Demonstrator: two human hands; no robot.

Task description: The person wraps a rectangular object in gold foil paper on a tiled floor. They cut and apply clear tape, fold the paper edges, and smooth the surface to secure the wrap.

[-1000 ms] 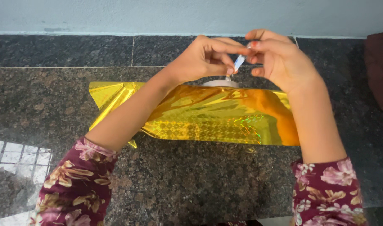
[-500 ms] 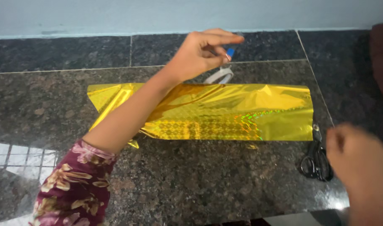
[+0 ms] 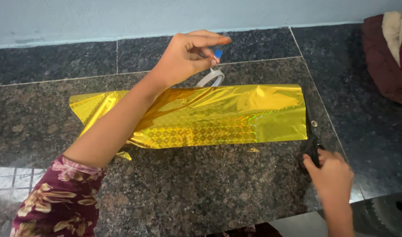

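On the dark granite counter [image 3: 201, 188] lies one gold foil sheet [image 3: 210, 116]; left hand [image 3: 183, 57] fingers pinch one tape roll's [image 3: 211, 78] strip, right hand [image 3: 330, 175] fingers close on one pair of half-hidden black scissors [image 3: 313, 140].

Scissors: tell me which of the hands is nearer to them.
Right. The right hand rests on the handles of the scissors beside the gold foil sheet; the left hand is far off, holding the tape roll up.

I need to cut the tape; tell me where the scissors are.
The scissors lie on the counter at the right end of the gold foil, with the right hand on their handles.
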